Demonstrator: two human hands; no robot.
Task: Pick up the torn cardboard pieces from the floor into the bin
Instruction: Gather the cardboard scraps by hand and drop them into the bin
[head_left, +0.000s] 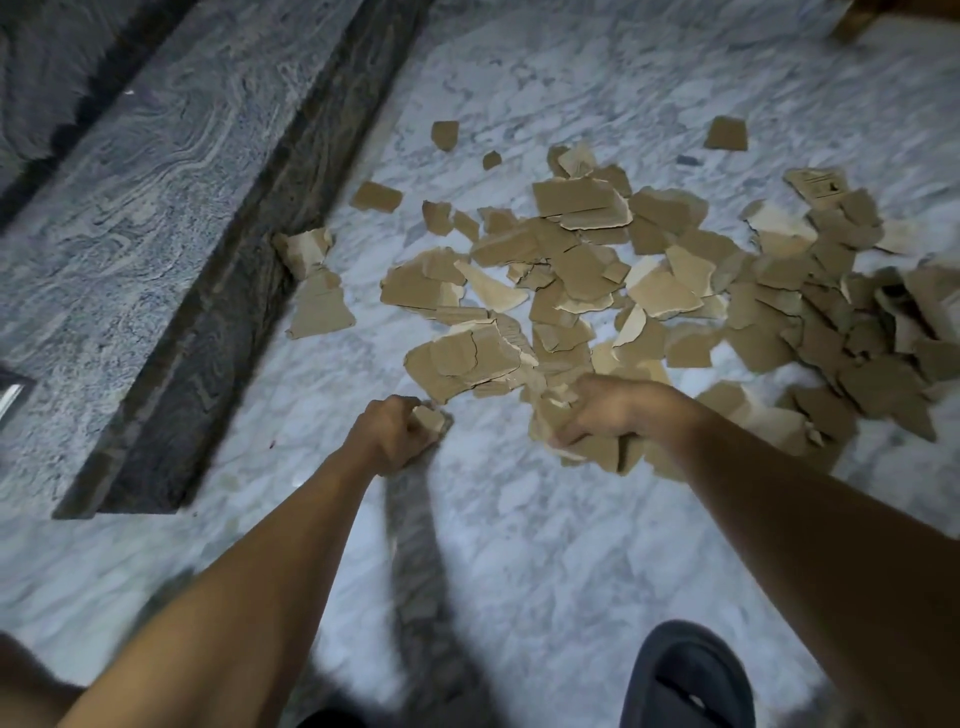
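Pile (597, 270): torn cardboard pieces heaped and overlapping on the marble floor (519, 519), brown faces mostly up, some paler undersides showing
Left hand (392, 434): at the pile's near-left corner, fingers curled tight round one small scrap (427, 418), which pokes out past the knuckles
Right hand (608, 410): over the pile's near edge, fist clenched on a bunch of pieces (597, 452) that sticks out below the fingers (their number cannot be told)
Stray pieces: two lie beyond the pile's far side, one to the left (445, 134) and one to the right (726, 134); another (376, 196) sits just off its far-left edge
Stone ledge (130, 208): dark grey and veined, running diagonally to the left of the pile; two pieces (314, 291) rest at its foot, apart from the pile
Slipper (685, 675): dark, on the person's side of the pile and well apart from it, blurred
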